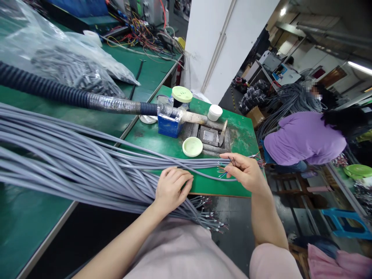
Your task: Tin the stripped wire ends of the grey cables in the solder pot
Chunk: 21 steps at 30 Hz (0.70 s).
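Cables (87, 143), in the head view, are lying massed in grey from the left side towards the green worktop (244, 131). The left hand (173, 188) is resting palm down over them, its fingers curling; whether these are gripping anything cannot be told. The right hand (244, 170) is pinching coloured wires (222, 170) between its fingers, above the front part of the worktop. Behind the hands, a pale dish (192, 147) is sitting just beside a square well (210, 135); a blue box (168, 127) and a white tub (215, 112) are standing nearby, and a hose (43, 87) is reaching in from the left. Stripping is apparently already done on many cables: bared ends (212, 224) are hanging past the worktop's front edge, and others are showing beyond the right hand. The pinched wires are splaying apart, not touching the well. How many cables are remaining untreated cannot be told.
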### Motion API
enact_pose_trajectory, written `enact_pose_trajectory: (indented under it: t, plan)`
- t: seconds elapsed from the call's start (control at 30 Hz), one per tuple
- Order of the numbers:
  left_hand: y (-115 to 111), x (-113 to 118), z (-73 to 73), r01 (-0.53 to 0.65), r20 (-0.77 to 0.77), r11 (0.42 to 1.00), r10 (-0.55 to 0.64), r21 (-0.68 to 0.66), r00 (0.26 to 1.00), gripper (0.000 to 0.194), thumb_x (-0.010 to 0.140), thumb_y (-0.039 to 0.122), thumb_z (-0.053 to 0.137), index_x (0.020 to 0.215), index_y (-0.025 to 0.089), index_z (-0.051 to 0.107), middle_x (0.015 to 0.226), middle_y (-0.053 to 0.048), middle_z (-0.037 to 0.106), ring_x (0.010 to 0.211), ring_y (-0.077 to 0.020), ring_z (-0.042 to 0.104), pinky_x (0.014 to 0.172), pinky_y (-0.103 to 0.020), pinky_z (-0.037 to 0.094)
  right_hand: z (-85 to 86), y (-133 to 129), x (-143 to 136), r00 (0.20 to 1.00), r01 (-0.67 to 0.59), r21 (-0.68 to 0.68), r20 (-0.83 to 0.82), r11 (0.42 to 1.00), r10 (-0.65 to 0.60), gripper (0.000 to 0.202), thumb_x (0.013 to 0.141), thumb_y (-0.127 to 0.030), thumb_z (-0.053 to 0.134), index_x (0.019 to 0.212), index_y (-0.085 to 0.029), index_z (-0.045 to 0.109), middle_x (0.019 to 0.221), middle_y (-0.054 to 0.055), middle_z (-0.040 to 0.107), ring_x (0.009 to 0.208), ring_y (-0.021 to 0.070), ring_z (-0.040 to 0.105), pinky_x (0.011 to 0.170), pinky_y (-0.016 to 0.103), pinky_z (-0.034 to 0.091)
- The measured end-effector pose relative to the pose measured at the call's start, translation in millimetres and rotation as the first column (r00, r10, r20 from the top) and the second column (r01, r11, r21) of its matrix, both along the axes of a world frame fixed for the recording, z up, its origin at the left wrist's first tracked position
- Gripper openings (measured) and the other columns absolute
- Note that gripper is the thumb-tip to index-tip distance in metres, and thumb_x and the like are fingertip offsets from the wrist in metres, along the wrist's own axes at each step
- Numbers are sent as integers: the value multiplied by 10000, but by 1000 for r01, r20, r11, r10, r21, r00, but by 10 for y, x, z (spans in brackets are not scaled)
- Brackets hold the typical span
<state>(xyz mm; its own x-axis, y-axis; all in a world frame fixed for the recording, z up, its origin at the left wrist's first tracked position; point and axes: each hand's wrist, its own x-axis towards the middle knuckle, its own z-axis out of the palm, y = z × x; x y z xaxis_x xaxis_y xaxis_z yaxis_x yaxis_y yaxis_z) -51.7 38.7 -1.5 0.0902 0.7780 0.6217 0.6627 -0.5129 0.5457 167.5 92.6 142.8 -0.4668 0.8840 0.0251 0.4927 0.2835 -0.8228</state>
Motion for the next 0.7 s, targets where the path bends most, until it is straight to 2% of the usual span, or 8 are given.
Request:
enact_pose_trajectory:
  t: [0.3, 0.7]
  plan:
    - [11, 3, -18, 3, -7, 1000, -3, -4, 1000, 109, 836, 156, 607, 919, 223, 625, 900, -11, 724, 852, -170, 640, 913, -394, 406, 0, -31, -7, 1000, -11, 15, -3, 1000, 11, 303, 863, -205, 593, 1164, -204, 627, 611, -37, 577, 566, 114, 579, 540, 227, 422]
    - [6, 6, -18, 0, -10, 1000, 0, -7, 1000, 103, 834, 161, 602, 913, 221, 633, 901, -13, 725, 850, -165, 643, 924, -387, 399, -9, -28, 6, 1000, -16, 14, -12, 1000, 16, 357, 860, -198, 590, 1217, -207, 595, 587, -52, 542, 563, 115, 583, 554, 233, 421]
